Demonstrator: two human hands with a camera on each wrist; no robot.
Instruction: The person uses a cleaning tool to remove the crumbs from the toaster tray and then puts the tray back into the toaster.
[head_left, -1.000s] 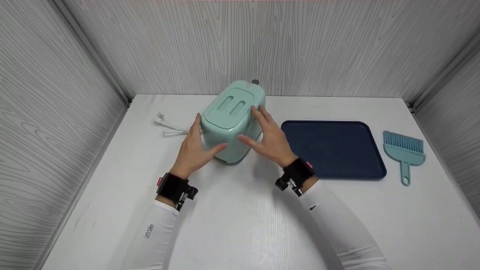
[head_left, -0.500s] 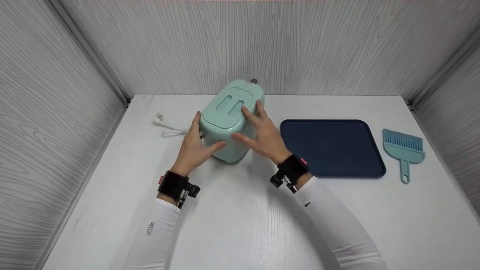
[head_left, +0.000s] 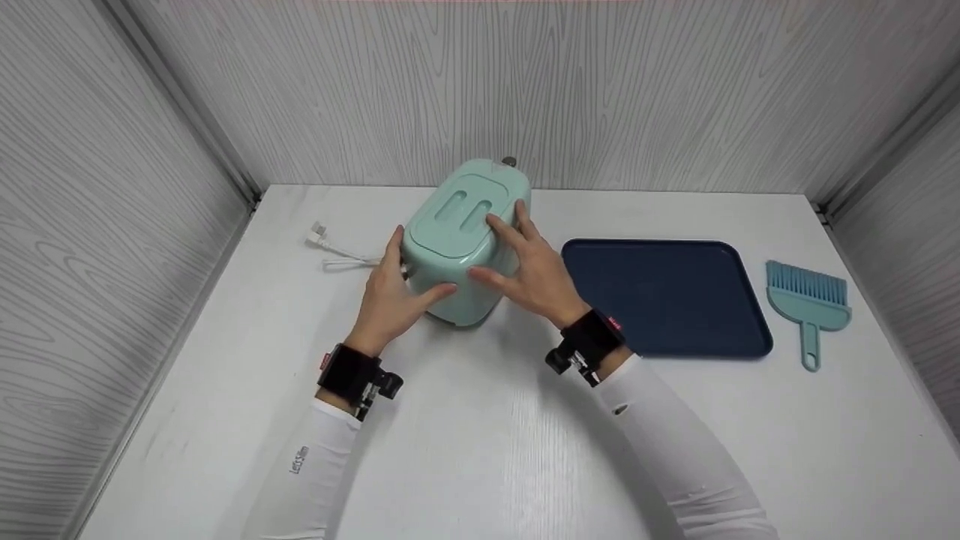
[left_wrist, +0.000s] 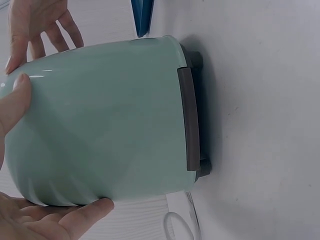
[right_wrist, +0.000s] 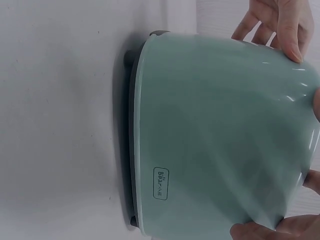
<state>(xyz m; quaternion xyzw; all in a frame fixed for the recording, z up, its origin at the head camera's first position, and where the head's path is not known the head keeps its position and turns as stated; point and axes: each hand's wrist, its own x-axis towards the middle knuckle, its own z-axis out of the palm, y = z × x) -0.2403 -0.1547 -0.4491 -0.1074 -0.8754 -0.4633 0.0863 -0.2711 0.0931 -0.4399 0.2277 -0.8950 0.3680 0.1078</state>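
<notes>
A mint-green toaster (head_left: 459, 217) stands at a slant on the table, its top cover bearing two long grooves. My left hand (head_left: 386, 304) lies along its left side, fingers nearly straight and the thumb across the near end. On the right side, my right hand (head_left: 541, 277) touches the body with spread fingers, thumb near the front corner. The left wrist view shows a dark grey bar (left_wrist: 189, 120) low on the toaster's end. In the right wrist view a small printed label (right_wrist: 160, 183) marks the broad side. Fingertips on the far sides are partly hidden.
To the right lies a dark blue tray (head_left: 667, 300). Beyond it is a teal brush (head_left: 808, 307) with a short handle. A white cord with a plug (head_left: 318, 237) extends left of the toaster. A grey wood-grain wall (head_left: 600, 90) rises behind.
My right hand has moved slightly left and come up against the toaster's side. My left hand and the toaster stay in nearly the same place.
</notes>
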